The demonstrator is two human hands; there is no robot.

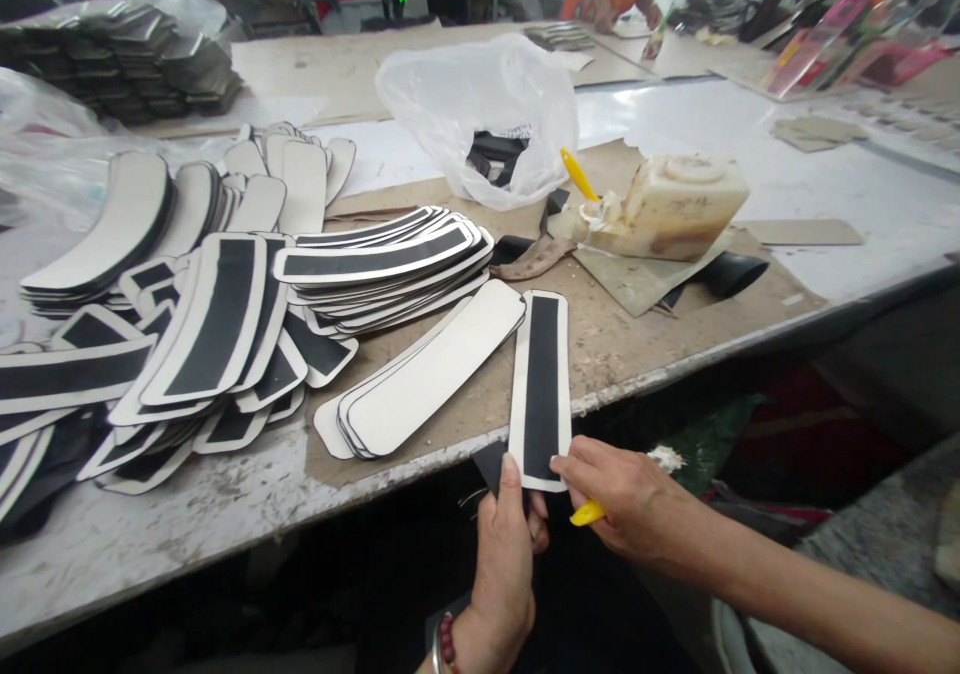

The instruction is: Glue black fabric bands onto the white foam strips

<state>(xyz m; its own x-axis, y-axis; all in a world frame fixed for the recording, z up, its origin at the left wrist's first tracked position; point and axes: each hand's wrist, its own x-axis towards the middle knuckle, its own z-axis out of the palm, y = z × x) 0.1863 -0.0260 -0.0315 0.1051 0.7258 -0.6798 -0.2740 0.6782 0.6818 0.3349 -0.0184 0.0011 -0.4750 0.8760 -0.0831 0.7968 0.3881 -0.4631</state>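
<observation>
A white strip with a black centre (541, 384) lies partly on the table's front edge, its near end jutting out. My left hand (506, 544) is closed on that end, thumb on top and fingers beneath. A dark flat piece (491, 466) shows beside the thumb. My right hand (626, 494) is closed around a yellow-handled brush (587, 513), whose whitish crusted end sticks out behind the hand. Its fingertips also touch the strip's lower right corner. Left of the strip, several plain white curved strips (431, 369) lie overlapped.
Stacked black-centred strips (382, 259) and a looser heap (206, 329) fill the left side. A stained plastic container (686, 204) lies on its side with another yellow handle (577, 174) at its mouth. Behind is a plastic bag (480, 104). Another person's hands (600, 4) show at the far table.
</observation>
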